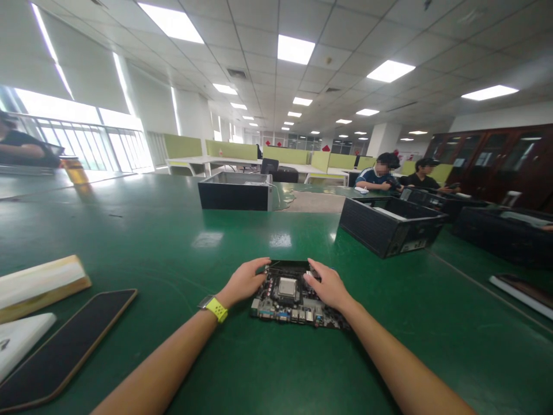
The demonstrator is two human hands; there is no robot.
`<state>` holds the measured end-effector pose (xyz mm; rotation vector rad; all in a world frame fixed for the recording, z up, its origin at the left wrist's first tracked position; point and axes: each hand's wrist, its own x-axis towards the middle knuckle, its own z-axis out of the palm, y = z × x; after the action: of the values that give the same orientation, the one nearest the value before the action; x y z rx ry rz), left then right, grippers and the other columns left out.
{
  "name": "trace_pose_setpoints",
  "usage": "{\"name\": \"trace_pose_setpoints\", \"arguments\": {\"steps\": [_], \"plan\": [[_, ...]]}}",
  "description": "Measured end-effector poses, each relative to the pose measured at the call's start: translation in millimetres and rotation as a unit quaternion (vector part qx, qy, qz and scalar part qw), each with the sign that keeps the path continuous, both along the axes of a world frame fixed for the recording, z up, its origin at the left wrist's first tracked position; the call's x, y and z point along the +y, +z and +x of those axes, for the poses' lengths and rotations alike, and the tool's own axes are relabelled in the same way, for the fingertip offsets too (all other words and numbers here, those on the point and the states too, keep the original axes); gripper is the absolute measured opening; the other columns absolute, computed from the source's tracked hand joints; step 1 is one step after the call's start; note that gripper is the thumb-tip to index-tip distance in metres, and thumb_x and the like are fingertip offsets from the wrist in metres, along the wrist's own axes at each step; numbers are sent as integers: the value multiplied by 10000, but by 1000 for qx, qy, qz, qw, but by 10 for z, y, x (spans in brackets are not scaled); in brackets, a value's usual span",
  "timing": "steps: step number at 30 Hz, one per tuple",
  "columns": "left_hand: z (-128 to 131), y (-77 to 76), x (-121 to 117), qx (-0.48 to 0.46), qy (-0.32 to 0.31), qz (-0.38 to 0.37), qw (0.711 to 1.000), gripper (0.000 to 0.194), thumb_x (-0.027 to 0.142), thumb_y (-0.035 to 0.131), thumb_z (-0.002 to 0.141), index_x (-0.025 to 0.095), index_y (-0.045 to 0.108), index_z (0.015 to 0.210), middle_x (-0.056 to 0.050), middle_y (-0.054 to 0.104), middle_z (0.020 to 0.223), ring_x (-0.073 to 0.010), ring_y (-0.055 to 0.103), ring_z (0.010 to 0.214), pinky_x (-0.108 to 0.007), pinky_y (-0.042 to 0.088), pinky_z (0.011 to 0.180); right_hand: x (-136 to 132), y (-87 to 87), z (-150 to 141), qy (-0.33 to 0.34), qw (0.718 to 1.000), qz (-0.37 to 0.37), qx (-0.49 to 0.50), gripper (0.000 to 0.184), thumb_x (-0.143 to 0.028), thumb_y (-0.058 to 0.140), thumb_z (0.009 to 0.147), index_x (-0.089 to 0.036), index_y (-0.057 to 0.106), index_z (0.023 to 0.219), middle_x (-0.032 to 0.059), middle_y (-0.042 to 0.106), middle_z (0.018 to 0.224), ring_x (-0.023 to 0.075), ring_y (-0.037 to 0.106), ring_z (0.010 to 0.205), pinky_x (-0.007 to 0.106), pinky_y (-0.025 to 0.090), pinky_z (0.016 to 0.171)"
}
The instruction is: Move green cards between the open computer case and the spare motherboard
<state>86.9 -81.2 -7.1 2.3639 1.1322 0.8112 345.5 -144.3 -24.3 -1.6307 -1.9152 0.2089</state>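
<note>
A computer motherboard point(283, 305) is in front of me over the green table, its port side with blue and silver connectors turned toward me. A square silver processor point(287, 287) sits in the socket near its middle. My left hand point(245, 282) grips the board's left side, fingers bent round the far left corner. On the right, my right hand point(330, 285) grips the board with thumb and fingers over its far right part. Some of the board is hidden under the right hand. A dark strip runs along the far edge between my fingertips; I cannot tell what it is.
An open computer case point(235, 196) stands beyond the board, another case point(389, 227) to the right. At left lie a dark phone-shaped slab point(69, 346), a white item point(21, 343) and a pale block point(43, 282). Two people point(382, 173) sit at far right; another is at far left.
</note>
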Motion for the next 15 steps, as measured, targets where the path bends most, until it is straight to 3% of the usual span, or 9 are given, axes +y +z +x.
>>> {"name": "trace_pose_setpoints", "arguments": {"steps": [8, 15], "plan": [[5, 39, -35, 5, -5, -9, 1000, 503, 185, 447, 753, 125, 549, 1243, -65, 498, 1341, -195, 451, 1238, -341, 313, 1083, 8, -20, 6, -5, 1000, 8, 10, 555, -417, 477, 828, -171, 458, 1325, 79, 488, 1342, 213, 446, 1226, 371, 316, 1038], [12, 48, -68, -16, 22, -49, 998, 481, 188, 481, 735, 189, 583, 1206, -28, 545, 1296, -220, 555, 1121, -354, 440, 980, -13, 0, -11, -1, 1000, 2, -2, 575, -425, 500, 812, -173, 455, 1327, 81, 496, 1334, 226, 445, 1224, 382, 315, 1037]]}}
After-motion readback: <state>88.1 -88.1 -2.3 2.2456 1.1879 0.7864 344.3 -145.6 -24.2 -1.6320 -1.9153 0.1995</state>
